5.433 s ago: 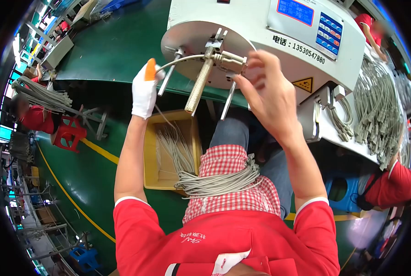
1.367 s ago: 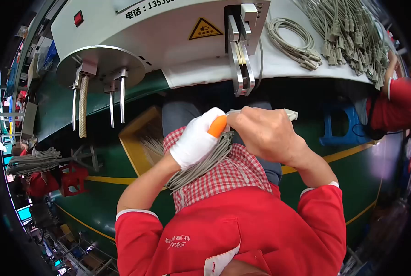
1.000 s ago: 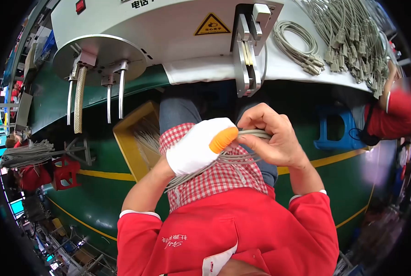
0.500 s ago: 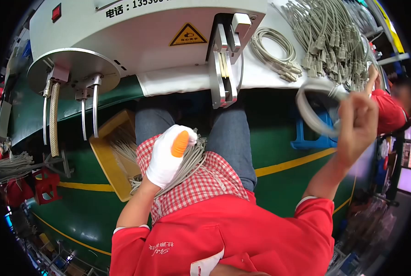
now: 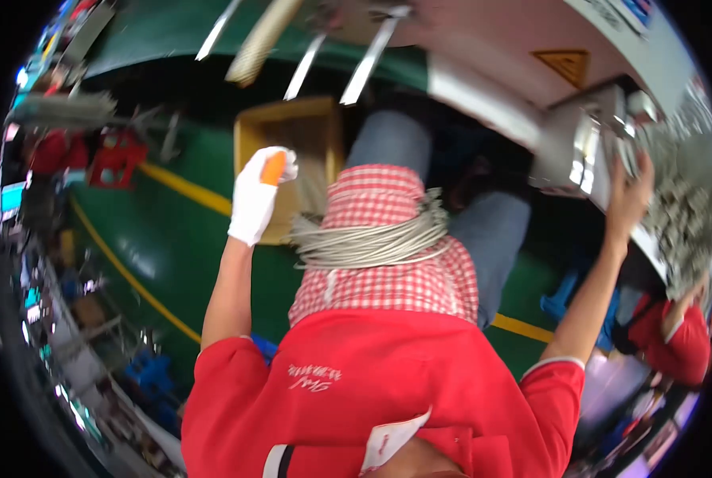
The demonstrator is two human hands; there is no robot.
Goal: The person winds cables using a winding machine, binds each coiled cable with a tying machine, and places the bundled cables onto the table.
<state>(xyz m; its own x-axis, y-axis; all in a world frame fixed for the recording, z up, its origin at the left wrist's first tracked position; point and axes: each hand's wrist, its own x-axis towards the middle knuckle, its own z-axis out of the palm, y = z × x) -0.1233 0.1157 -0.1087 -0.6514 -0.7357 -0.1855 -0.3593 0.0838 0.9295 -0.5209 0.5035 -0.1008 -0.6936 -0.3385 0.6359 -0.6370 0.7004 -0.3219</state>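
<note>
**Left hand (image 5: 254, 199) and right hand (image 5: 631, 199) well apart**

Left: white-gloved, curled, in front of yellow bin (image 5: 243, 143), left of centre; cannot tell whether it grips anything. Right: bare, blurred, upper right, beside grey cable pile (image 5: 686, 215); cannot tell if grasping. Grey cable bundle (image 5: 372, 245) lies across checked cloth (image 5: 372, 190), mid-frame.

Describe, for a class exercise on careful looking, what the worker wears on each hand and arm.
The left hand wears a white glove, with an orange cover on the thumb. The right hand has no glove that shows, though it is blurred. Both forearms are uncovered below short red sleeves; the right one ends in a thin white edging.
</note>
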